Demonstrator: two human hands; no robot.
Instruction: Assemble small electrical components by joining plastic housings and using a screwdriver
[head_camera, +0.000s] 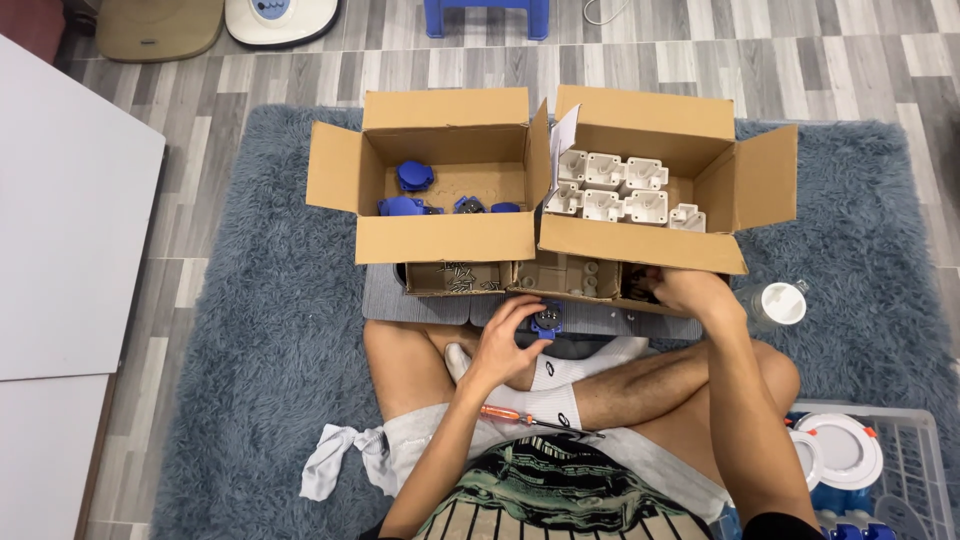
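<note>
1. Hands first: the left hand (505, 340) sits just below frame centre, fingers curled in a grasp around a small blue socket part (547, 320), which lies at about 1 o'clock from the palm, over the crossed legs.
2. The right hand (685, 290) reaches to 12 o'clock from its forearm into the rightmost cell of a low compartmented cardboard tray (560, 275); its fingertips are hidden inside, so whether they are clenched or released cannot be told.
3. That tray rests on a grey pad (385, 295) on the shaggy blue-grey rug (260, 330). Its leftmost cell holds small dark screws (458, 276); the middle cells hold pale, small pieces, too small to tell apart.
4. At 11 o'clock from the left hand stands an open cardboard box (445, 240) with a few blue caps (414, 176) lying on its floor.
5. At 12 o'clock from the right hand, touching the first box, stands a second open cardboard box (640, 245) filled with white housings (605, 170) in rows.
6. An orange-handled screwdriver (520, 417) lies across the lap at 6 o'clock from the left hand.
7. A clear jar with a white lid (780, 303) stands on the rug at 3 o'clock from the right hand.
8. A translucent crate (915, 440) at the lower right holds round white discs (845, 450).
</note>
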